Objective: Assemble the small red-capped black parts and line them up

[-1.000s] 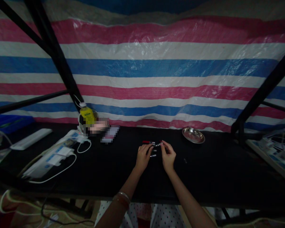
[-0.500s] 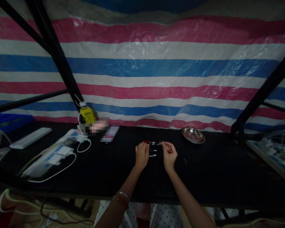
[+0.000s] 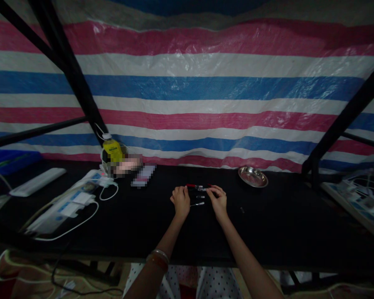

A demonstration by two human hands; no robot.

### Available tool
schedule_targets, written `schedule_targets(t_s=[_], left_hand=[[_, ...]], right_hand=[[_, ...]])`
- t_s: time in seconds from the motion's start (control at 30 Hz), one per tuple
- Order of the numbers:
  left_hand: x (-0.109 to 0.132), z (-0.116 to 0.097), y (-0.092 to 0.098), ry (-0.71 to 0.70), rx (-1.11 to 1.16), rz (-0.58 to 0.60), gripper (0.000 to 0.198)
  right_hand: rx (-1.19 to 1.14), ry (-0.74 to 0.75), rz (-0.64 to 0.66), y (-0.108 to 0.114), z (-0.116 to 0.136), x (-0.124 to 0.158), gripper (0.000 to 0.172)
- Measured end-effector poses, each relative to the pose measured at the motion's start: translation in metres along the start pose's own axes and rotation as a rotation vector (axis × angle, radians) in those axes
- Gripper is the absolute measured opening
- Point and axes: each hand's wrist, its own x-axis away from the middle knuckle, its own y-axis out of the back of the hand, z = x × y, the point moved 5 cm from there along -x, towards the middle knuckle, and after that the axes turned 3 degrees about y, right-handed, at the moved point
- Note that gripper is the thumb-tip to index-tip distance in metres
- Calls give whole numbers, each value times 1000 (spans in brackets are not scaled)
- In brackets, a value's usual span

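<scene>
Several slim pieces with silvery ends lie side by side on the black table (image 3: 127, 224): a red one (image 3: 193, 186) at the back, a dark one (image 3: 200, 197) in the middle and a silvery one (image 3: 197, 204) nearest me. My left hand (image 3: 180, 202) is at their left ends, fingers bent together; what it holds, if anything, is hidden. On the right, my right hand (image 3: 218, 202) pinches a small silvery piece (image 3: 205, 189), its tip close to the end of the red one. A bit of red shows behind the right fingers.
A shiny metal dish (image 3: 253, 177) is at the back right. A small clear piece (image 3: 242, 210) lies right of my right hand. Phone (image 3: 143, 175), yellow bottle (image 3: 112, 149) and power strips (image 3: 65, 203) with cables are on the left. Black frame posts (image 3: 336, 128) stand at both sides.
My left hand has shifted left, uncovering more of the pieces' left ends. My right hand has moved left, bringing its small piece up close to the red one's silvery end.
</scene>
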Motion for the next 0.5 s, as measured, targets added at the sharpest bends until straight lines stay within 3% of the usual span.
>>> schedule_targets(t_s=[0.5], left_hand=[[0,-2,-5,100,-286,57,33]], right_hand=[[294,10,65,-7,-19,2,18]])
